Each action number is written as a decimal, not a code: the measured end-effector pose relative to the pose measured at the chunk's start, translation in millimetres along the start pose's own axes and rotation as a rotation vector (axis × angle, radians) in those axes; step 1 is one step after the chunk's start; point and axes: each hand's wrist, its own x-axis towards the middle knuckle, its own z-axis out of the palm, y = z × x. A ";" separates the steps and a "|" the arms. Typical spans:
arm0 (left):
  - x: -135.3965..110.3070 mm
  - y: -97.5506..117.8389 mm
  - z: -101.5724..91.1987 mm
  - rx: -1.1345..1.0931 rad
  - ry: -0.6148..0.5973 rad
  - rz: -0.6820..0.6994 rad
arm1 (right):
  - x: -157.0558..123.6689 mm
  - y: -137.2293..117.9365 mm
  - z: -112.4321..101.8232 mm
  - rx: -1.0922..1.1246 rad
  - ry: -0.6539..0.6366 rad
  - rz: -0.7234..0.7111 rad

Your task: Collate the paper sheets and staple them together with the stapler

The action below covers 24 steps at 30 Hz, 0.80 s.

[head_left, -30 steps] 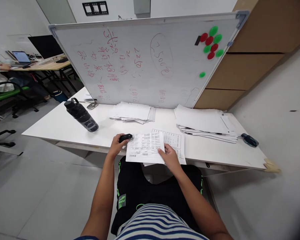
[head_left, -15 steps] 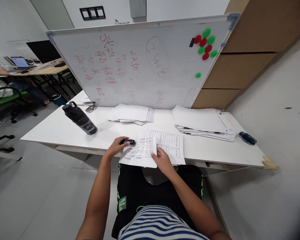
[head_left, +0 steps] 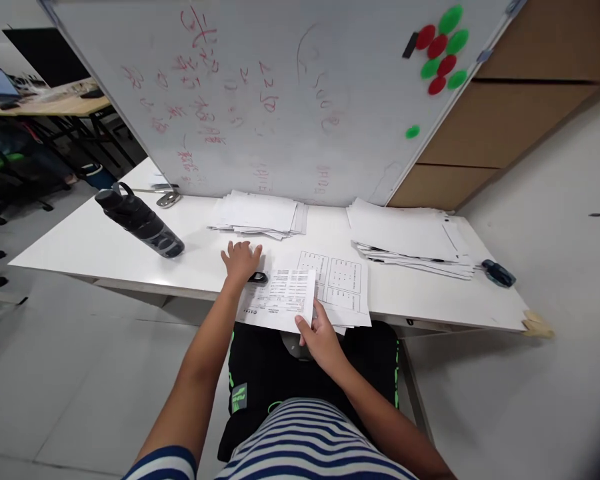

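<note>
My left hand [head_left: 241,262] is open, its fingers spread toward the far side of the white desk. Whether it touches the desktop I cannot tell. Just beside its wrist, a small glossy black stapler [head_left: 259,277] lies at the upper left corner of a printed sheet [head_left: 280,300], partly covered by the hand. Thumb and fingers of my right hand [head_left: 321,337] pinch the lower right edge of that sheet, at the desk's front edge. Under it and to its right lie more papers, the top one with a boxed form [head_left: 345,280].
Two paper stacks [head_left: 260,212] [head_left: 405,230] lie before a leaning whiteboard [head_left: 280,100] with magnets. A black bottle [head_left: 140,223] stands at the left, near a grey object [head_left: 169,199]. A dark tool [head_left: 499,273] lies at the right end of the desk [head_left: 80,233].
My left hand has let go of the stapler and moved forward, fingers spreading. My right hand still pinches the sheet, slightly lower. The view has tilted down.
</note>
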 end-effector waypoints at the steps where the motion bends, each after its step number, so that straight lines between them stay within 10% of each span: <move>1: -0.9 -0.2 2.3 0.020 0.008 0.006 | -0.3 0.5 0.3 0.009 -0.013 0.000; 24: -14.1 9.9 9.5 0.175 0.109 0.163 | -6.9 26.0 6.3 -0.060 -0.209 0.238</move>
